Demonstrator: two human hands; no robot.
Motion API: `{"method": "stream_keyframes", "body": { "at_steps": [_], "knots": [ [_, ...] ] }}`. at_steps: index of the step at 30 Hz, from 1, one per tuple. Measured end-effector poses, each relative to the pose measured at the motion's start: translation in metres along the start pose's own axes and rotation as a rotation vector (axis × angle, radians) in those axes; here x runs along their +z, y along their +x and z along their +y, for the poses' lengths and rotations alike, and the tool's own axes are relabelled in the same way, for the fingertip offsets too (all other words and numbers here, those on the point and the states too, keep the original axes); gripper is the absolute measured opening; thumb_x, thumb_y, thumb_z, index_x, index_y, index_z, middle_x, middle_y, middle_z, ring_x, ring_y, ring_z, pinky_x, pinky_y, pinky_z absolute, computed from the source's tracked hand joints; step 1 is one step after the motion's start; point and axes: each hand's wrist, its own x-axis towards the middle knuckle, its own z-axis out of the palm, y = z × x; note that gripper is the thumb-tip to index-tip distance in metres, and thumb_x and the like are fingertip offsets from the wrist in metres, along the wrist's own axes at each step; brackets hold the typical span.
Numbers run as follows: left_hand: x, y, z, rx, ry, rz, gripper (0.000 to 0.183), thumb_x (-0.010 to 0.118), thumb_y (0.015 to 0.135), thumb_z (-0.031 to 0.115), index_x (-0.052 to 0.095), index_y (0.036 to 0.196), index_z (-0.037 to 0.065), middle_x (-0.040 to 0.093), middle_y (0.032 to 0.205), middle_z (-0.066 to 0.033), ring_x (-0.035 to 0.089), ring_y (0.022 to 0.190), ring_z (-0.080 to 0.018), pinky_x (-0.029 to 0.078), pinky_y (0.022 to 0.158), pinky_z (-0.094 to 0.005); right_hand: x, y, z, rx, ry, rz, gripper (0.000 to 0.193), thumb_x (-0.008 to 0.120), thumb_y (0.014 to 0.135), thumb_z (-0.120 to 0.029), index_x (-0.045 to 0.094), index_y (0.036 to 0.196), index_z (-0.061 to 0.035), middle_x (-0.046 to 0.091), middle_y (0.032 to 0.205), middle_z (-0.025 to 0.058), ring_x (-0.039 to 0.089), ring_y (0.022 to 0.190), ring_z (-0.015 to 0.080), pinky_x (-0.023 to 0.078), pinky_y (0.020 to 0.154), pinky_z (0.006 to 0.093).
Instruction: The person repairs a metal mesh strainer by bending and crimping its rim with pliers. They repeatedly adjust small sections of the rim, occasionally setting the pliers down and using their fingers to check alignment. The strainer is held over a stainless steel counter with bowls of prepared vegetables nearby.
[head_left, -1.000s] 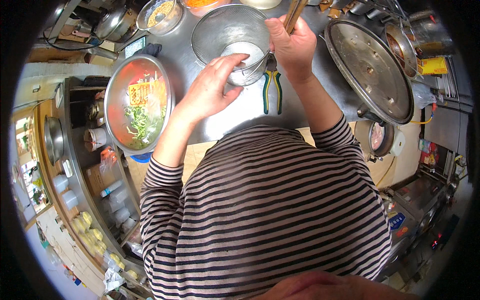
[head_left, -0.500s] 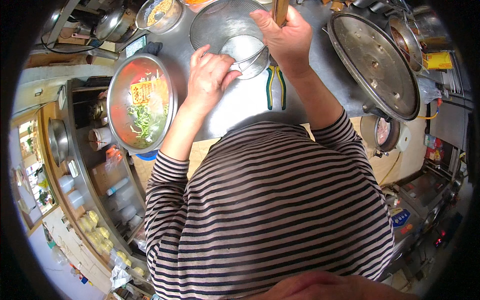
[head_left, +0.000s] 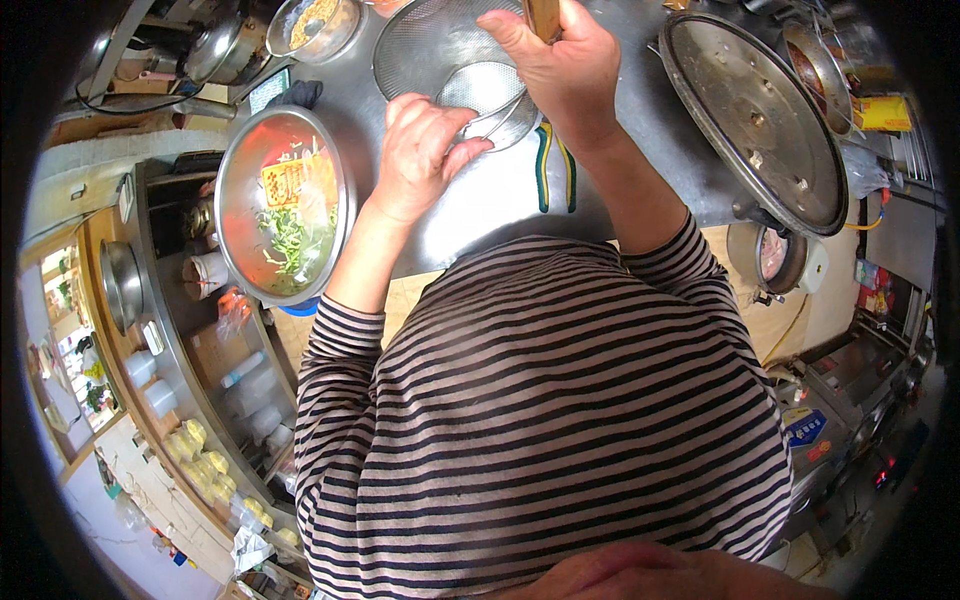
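A round wire-mesh strainer (head_left: 420,50) with a wooden handle (head_left: 542,18) is at the top middle, over the steel worktop. My right hand (head_left: 568,85) is wrapped round the handle, its thumb stretched out to the left. My left hand (head_left: 420,155) is closed in a pinch on the strainer's near edge, by a metal wire loop. The fingertips partly cover what they pinch. Pliers (head_left: 543,180) with green and yellow grips lie on the worktop beside my right wrist, their jaws hidden behind the strainer and hand.
To the left stands a large steel bowl (head_left: 227,215) with shredded greens and an orange packet. A smaller bowl (head_left: 345,45) of grains is behind it. A big round metal lid (head_left: 740,110) leans at the right. Below it is a pot (head_left: 795,265); shelves line the left.
Both hands and the strainer have shifted slightly up and left in view. My left thumb and fingers have moved a little along the strainer's edge; both grips stay closed.
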Motion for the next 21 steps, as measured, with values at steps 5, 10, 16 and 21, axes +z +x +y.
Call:
{"method": "stream_keyframes", "body": {
  "at_steps": [5, 10, 16, 21],
  "knots": [
    [0.004, -0.001, -0.004, 0.105, 0.065, 0.020, 0.038, 0.081, 0.077, 0.028, 0.063, 0.100, 0.005, 0.067, 0.087, -0.0064, 0.062, 0.079, -0.0257, 0.051, 0.083, -0.0427, 0.001, 0.000, 0.005, 0.031, 0.166, -0.009, 0.019, 0.081, 0.083, -0.013, 0.065, 0.084, -0.0006, 0.061, 0.070, -0.0032, 0.051, 0.063, 0.0047, 0.046, 0.056, 0.0250],
    [0.011, -0.003, -0.013, 0.216, 0.153, 0.071, 0.038, 0.079, 0.077, 0.029, 0.061, 0.100, 0.005, 0.061, 0.082, -0.0043, 0.056, 0.074, -0.0246, 0.047, 0.074, -0.0404, -0.002, 0.000, 0.010, 0.078, 0.212, 0.003, 0.018, 0.078, 0.086, -0.011, 0.063, 0.082, -0.0025, 0.058, 0.068, -0.0049, 0.050, 0.062, 0.0034, 0.043, 0.054, 0.0231],
    [0.021, -0.007, -0.016, 0.199, 0.182, 0.096, 0.027, 0.071, 0.084, 0.027, 0.059, 0.096, 0.006, 0.055, 0.076, -0.0051, 0.051, 0.071, -0.0253, 0.044, 0.074, -0.0405, -0.009, 0.001, 0.019, 0.034, 0.208, 0.021, 0.022, 0.076, 0.089, -0.016, 0.059, 0.081, -0.0039, 0.056, 0.063, -0.0030, 0.051, 0.055, 0.0037, 0.040, 0.049, 0.0205],
    [0.028, -0.008, -0.012, 0.152, 0.231, 0.141, 0.017, 0.063, 0.092, 0.023, 0.058, 0.093, 0.007, 0.057, 0.078, -0.0067, 0.052, 0.073, -0.0266, 0.044, 0.081, -0.0433, -0.011, 0.001, 0.025, -0.018, 0.263, 0.038, 0.024, 0.074, 0.091, -0.017, 0.057, 0.081, -0.0034, 0.057, 0.060, 0.0001, 0.053, 0.051, 0.0058, 0.040, 0.047, 0.0205]
  ]
}}
